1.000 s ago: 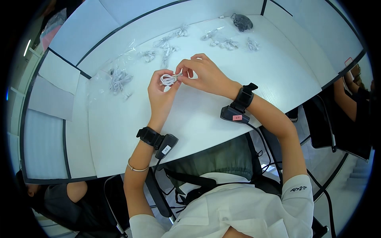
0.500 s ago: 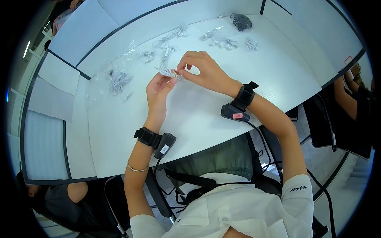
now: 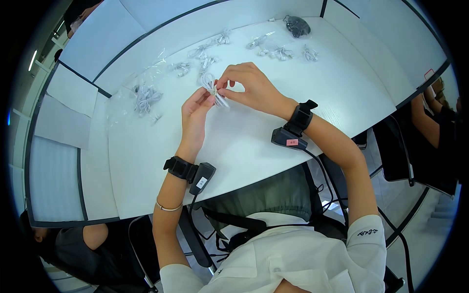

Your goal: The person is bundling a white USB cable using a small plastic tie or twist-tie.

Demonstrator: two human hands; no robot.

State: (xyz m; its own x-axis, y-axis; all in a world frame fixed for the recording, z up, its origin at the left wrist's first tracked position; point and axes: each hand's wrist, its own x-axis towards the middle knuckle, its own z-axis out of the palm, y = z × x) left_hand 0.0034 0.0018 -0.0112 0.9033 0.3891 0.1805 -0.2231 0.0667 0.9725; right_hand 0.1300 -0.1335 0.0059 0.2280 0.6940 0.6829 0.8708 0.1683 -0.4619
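A coiled white cable (image 3: 208, 83) is pinched at its middle between both hands, above the white table (image 3: 273, 122). My left hand (image 3: 197, 105) grips it from the left with thumb and fingers. My right hand (image 3: 251, 88) has thumb and index finger closed at the coil's waist, on what may be a thin tie; the fingers partly hide it. Loops of cable stick up above the fingers and the lower ends hang below them. Just beyond the hands lies another small cable bundle (image 3: 209, 62).
At the left, several white cables (image 3: 145, 99) lie by clear plastic bags. More bundled cables (image 3: 281, 52) lie towards the back, near a dark mesh-like bundle (image 3: 297, 27). White partitions (image 3: 195, 22) enclose the table. Other people sit at both sides.
The coiled cable has turned in my fingers, from lying sideways to standing more upright, with its loops now showing above the hands. Both hands have barely moved.
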